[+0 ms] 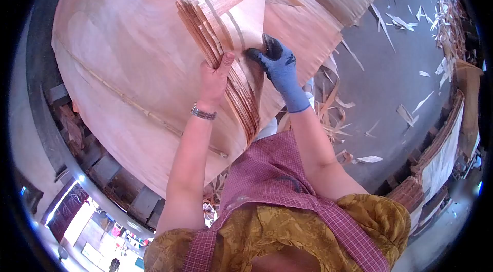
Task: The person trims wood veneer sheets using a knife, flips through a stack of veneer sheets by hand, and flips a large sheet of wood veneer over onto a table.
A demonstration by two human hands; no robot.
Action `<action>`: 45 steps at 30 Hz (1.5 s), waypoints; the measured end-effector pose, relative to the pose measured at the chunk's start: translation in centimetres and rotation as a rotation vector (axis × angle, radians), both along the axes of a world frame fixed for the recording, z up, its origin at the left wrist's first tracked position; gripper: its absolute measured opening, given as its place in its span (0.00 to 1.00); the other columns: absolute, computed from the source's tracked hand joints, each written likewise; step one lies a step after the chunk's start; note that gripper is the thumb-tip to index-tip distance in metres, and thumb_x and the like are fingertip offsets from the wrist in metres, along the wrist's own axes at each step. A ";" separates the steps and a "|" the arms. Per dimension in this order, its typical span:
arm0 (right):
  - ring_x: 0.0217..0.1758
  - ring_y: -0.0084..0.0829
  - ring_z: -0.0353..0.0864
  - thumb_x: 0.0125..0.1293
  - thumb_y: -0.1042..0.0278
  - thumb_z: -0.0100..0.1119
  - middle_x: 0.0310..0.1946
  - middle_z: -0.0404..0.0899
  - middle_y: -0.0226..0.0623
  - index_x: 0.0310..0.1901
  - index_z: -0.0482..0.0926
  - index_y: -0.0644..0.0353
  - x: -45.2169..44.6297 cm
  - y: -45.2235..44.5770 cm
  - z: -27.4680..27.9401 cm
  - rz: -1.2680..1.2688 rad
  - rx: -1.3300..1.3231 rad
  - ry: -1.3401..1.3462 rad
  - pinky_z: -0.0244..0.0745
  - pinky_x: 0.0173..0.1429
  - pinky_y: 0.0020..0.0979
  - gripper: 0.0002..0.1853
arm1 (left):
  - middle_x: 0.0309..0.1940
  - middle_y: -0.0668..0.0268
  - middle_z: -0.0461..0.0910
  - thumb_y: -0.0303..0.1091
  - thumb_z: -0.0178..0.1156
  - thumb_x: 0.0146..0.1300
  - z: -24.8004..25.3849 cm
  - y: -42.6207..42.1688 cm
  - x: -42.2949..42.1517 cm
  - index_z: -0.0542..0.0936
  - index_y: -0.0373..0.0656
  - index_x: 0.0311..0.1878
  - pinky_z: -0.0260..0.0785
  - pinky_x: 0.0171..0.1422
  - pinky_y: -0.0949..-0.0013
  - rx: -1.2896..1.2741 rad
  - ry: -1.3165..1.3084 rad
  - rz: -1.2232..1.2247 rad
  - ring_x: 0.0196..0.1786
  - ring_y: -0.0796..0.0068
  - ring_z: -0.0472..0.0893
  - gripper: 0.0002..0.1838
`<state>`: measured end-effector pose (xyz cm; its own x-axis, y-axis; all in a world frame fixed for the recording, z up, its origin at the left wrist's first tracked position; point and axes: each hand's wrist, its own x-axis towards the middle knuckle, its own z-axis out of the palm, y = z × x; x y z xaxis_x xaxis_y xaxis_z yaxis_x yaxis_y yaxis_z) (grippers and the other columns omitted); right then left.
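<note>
A bundle of thin wood veneer sheets (241, 89) stands over the work surface, its layered edges turned toward the left. My left hand (213, 79), bare with a beaded bracelet at the wrist, is closed on the bundle's left edge, thumb on top. On the other side, my right hand (280, 66) wears a blue glove with black fingertips and pinches the front sheet at its right edge. The fingers behind the sheets are hidden. Under the bundle spreads a broad layer of large veneer sheets (118, 30).
A thin bamboo-like stick (138, 107) lies across the large sheets at left. Torn veneer scraps (403, 23) litter the grey floor (390, 82) at right. Stacked veneer (436, 143) stands at the right edge, and bricks (115, 172) line the lower left.
</note>
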<state>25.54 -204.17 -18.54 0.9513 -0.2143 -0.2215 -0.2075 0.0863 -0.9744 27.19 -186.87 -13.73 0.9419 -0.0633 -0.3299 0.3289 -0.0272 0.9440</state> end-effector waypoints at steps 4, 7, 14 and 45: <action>0.47 0.28 0.82 0.57 0.65 0.73 0.46 0.84 0.42 0.56 0.77 0.67 -1.3 -1.2 1.9 -0.113 0.017 0.042 0.75 0.54 0.30 0.27 | 0.33 0.77 0.78 0.45 0.66 0.65 0.0 -0.4 0.0 0.82 0.40 0.42 0.67 0.39 0.76 0.010 0.016 0.044 0.35 0.87 0.72 0.16; 0.47 0.35 0.82 0.55 0.67 0.74 0.46 0.83 0.42 0.54 0.78 0.66 -3.6 -0.6 6.8 -0.357 -0.509 -0.035 0.76 0.53 0.31 0.26 | 0.30 0.78 0.77 0.47 0.66 0.65 0.0 -0.3 0.0 0.82 0.40 0.40 0.65 0.36 0.77 0.083 0.010 0.039 0.32 0.88 0.70 0.17; 0.51 0.50 0.79 0.52 0.50 0.74 0.51 0.78 0.50 0.58 0.74 0.63 -1.9 0.9 6.6 -0.091 -0.605 -0.092 0.74 0.55 0.42 0.36 | 0.27 0.80 0.71 0.51 0.64 0.66 0.7 -0.2 0.1 0.79 0.42 0.36 0.61 0.34 0.77 0.123 0.049 -0.008 0.31 0.88 0.66 0.19; 0.45 0.22 0.79 0.59 0.63 0.72 0.45 0.82 0.37 0.57 0.74 0.71 0.3 0.5 0.9 0.025 -0.179 0.054 0.76 0.46 0.27 0.29 | 0.34 0.78 0.76 0.47 0.65 0.66 0.9 -0.5 -0.1 0.81 0.41 0.41 0.66 0.41 0.77 0.039 0.003 0.050 0.37 0.87 0.71 0.17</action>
